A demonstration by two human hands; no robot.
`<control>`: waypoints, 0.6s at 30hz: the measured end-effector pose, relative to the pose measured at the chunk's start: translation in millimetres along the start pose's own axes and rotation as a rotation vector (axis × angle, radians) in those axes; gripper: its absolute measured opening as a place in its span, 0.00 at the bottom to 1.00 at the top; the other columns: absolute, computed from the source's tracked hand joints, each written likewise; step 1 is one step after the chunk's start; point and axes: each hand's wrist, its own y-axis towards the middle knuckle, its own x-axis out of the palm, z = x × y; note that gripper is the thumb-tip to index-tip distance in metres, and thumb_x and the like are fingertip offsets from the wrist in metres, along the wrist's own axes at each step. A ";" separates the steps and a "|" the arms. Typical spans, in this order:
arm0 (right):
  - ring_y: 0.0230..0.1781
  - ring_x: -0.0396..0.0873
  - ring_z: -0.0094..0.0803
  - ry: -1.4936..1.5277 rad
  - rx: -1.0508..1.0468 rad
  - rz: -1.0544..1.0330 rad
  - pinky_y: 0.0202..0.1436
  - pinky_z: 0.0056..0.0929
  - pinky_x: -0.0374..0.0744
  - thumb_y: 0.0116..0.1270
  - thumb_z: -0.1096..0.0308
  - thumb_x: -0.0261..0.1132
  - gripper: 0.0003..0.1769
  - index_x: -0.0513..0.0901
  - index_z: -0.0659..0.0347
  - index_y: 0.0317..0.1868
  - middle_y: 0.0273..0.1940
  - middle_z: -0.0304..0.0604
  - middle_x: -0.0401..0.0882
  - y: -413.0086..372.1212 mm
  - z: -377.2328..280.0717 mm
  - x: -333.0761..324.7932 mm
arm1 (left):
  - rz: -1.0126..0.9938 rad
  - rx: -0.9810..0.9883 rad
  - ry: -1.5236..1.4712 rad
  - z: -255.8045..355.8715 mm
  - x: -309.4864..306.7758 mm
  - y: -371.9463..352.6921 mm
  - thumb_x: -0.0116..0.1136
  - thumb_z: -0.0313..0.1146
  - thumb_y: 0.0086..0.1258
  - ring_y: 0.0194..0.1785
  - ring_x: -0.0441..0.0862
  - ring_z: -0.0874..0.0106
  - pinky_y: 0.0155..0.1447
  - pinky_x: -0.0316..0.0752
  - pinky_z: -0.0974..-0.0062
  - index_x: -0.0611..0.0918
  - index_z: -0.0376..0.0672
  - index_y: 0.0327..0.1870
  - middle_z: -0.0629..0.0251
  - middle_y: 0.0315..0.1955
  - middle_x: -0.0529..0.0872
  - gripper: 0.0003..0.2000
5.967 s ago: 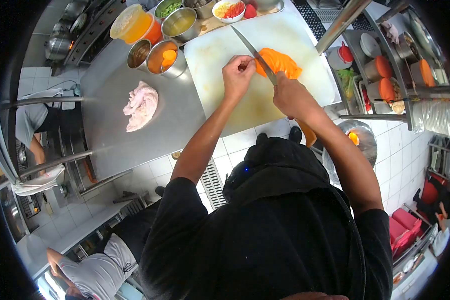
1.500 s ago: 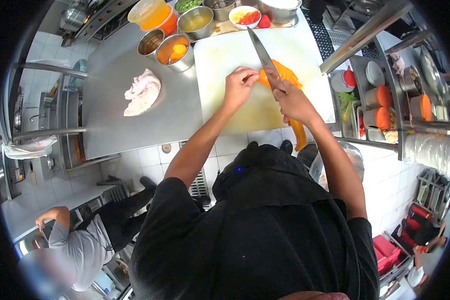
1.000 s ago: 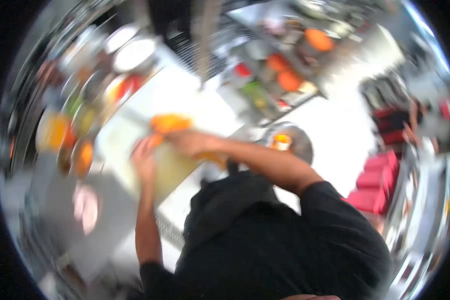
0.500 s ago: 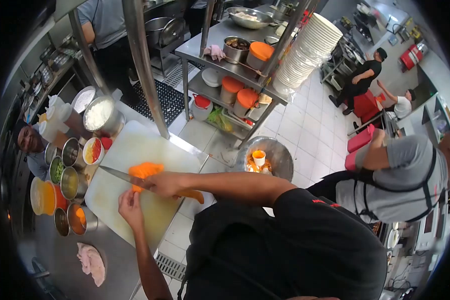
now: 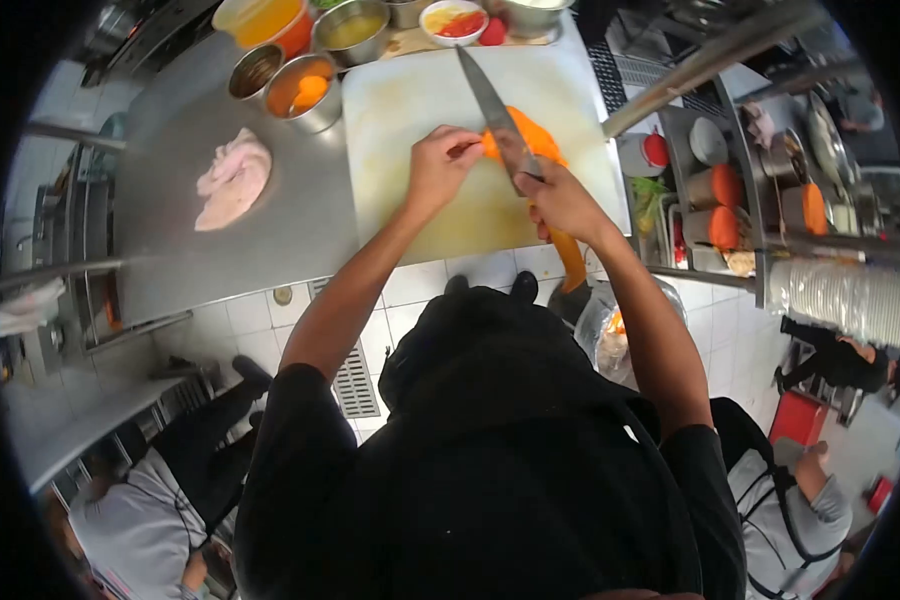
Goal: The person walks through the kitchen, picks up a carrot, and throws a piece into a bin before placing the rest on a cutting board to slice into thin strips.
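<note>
My right hand [image 5: 570,205] is wrapped round a knife [image 5: 490,105] with a long, broad blade and a yellow-orange handle. The blade lies across a heap of bright orange food [image 5: 540,135], whose kind I cannot make out. That heap sits on a white, yellow-stained cutting board [image 5: 395,95]. On the other side of the blade is my left hand [image 5: 440,170], its thumb and fingers pinched at the heap's near-left edge. Whatever is between those fingertips is too small to name.
Left of the board, raw pale meat [image 5: 235,178] lies on the steel table [image 5: 160,150]. A steel pot [image 5: 315,115] holds orange pieces; a white bowl [image 5: 454,20] stands behind the board. A lined bin [image 5: 615,340] stands below right. Two people in grey shirts are behind me.
The camera view has swung round, so the board now appears at top centre. The knife stays in my right hand, and my left hand remains beside the orange heap.
</note>
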 end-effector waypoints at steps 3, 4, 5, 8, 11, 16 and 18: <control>0.16 0.77 0.32 -0.072 0.053 0.015 0.22 0.32 0.79 0.79 0.63 0.53 0.17 0.75 0.67 0.59 0.26 0.44 0.77 -5.5 -11.7 1.1 | 0.012 0.010 0.001 2.0 -0.4 0.9 0.70 0.24 0.64 0.37 0.87 0.73 0.44 0.83 0.76 0.89 0.35 0.40 0.61 0.39 0.89 0.06; 0.16 0.78 0.33 -0.103 0.066 0.023 0.24 0.32 0.81 0.79 0.64 0.52 0.20 0.76 0.68 0.63 0.27 0.47 0.79 -7.2 -15.0 1.4 | 0.006 0.019 0.019 4.6 -1.9 1.5 0.70 0.24 0.64 0.37 0.87 0.73 0.44 0.83 0.76 0.89 0.35 0.40 0.61 0.39 0.89 0.06; 0.17 0.79 0.34 -0.151 0.056 0.014 0.25 0.33 0.81 0.79 0.63 0.53 0.19 0.76 0.70 0.59 0.28 0.49 0.80 -6.8 -11.3 -0.2 | -0.003 -0.003 0.008 3.2 -1.6 -0.9 0.70 0.24 0.64 0.38 0.87 0.74 0.45 0.83 0.77 0.89 0.35 0.40 0.62 0.40 0.89 0.05; 0.14 0.73 0.28 -0.207 -0.012 0.095 0.18 0.30 0.75 0.80 0.63 0.55 0.14 0.75 0.65 0.54 0.22 0.39 0.71 -4.4 1.0 6.0 | -0.021 -0.037 -0.015 0.7 -1.6 -1.8 0.70 0.23 0.65 0.40 0.86 0.76 0.47 0.82 0.79 0.89 0.34 0.40 0.63 0.42 0.88 0.05; 0.13 0.73 0.28 -0.110 0.024 0.126 0.17 0.30 0.75 0.80 0.63 0.55 0.14 0.75 0.66 0.54 0.22 0.38 0.71 -8.2 0.0 7.5 | -0.026 -0.052 -0.006 4.2 0.1 -2.8 0.70 0.23 0.65 0.40 0.86 0.76 0.47 0.83 0.79 0.89 0.34 0.40 0.63 0.42 0.89 0.05; 0.14 0.76 0.30 -0.092 0.052 0.093 0.20 0.31 0.76 0.80 0.62 0.55 0.19 0.75 0.70 0.59 0.26 0.44 0.77 -15.0 -2.5 4.6 | 0.000 0.008 0.066 11.0 -2.2 -1.1 0.69 0.25 0.65 0.35 0.88 0.72 0.42 0.83 0.76 0.90 0.35 0.39 0.60 0.39 0.90 0.05; 0.15 0.77 0.31 -0.123 0.046 0.076 0.21 0.32 0.77 0.80 0.62 0.55 0.21 0.75 0.71 0.62 0.27 0.47 0.80 -10.1 -5.3 1.6 | 0.009 0.013 0.033 5.9 -0.1 3.1 0.69 0.25 0.64 0.35 0.88 0.71 0.42 0.84 0.75 0.90 0.35 0.40 0.60 0.39 0.90 0.06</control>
